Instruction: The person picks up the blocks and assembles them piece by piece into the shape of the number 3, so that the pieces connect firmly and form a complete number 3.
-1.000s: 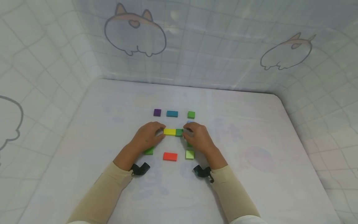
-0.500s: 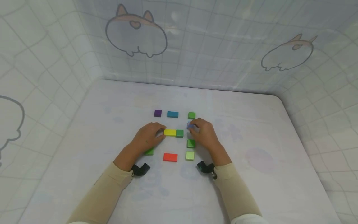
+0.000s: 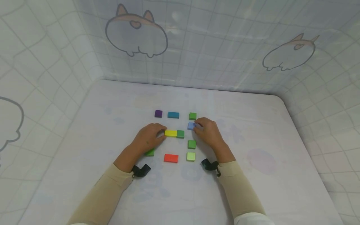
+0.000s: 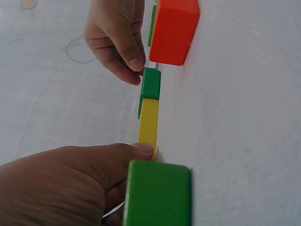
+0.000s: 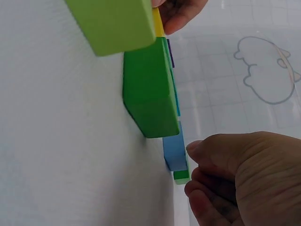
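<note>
My left hand (image 3: 149, 137) pinches the left end of a flat yellow block (image 3: 170, 133); the thumb lies against that block in the left wrist view. A green block (image 3: 180, 134) adjoins its right end. My right hand (image 3: 209, 132) is bent just right of a light blue block (image 3: 191, 126), thumb and fingers parted. In the right wrist view its thumb tip shows close beside the light blue block (image 5: 174, 148), with a gap between thumb and fingers. Another green block (image 3: 150, 152) is partly hidden under my left wrist.
A purple block (image 3: 158, 113), a teal block (image 3: 173, 115) and a green block form the far row. Nearer are a red block (image 3: 171, 158), a light green block (image 3: 191, 157) and a green block (image 3: 192, 144). Patterned cloth walls (image 3: 213, 47) surround the white table.
My right hand has left the right end of the green block beside the yellow one and moved right and away to the light blue block. The left hand has stayed on the yellow block.
</note>
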The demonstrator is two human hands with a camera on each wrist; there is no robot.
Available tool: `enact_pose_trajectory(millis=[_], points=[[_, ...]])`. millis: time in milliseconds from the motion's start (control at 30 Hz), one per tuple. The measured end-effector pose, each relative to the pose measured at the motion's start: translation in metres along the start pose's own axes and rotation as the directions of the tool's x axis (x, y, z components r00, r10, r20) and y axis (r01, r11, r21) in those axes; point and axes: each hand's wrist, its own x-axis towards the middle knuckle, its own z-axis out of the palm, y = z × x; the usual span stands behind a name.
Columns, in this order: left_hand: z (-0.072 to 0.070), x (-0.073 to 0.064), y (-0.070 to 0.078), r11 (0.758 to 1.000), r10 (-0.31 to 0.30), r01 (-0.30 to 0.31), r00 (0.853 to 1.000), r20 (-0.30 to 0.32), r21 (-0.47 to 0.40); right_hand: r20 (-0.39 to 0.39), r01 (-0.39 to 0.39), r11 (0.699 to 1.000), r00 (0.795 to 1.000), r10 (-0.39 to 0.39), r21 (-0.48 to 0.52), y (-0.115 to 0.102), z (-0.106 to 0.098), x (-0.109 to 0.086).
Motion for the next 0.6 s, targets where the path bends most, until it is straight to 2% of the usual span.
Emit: enact_pose_trajectory(millis=[600], points=[[-0.0008,-0.0018,0.0012,1.000,-0.007,0.007,1.000,0.000,-0.009,0.036,-0.004,1.000,0.999,0.003,0.027,0.0039,0.0068,0.0008]])
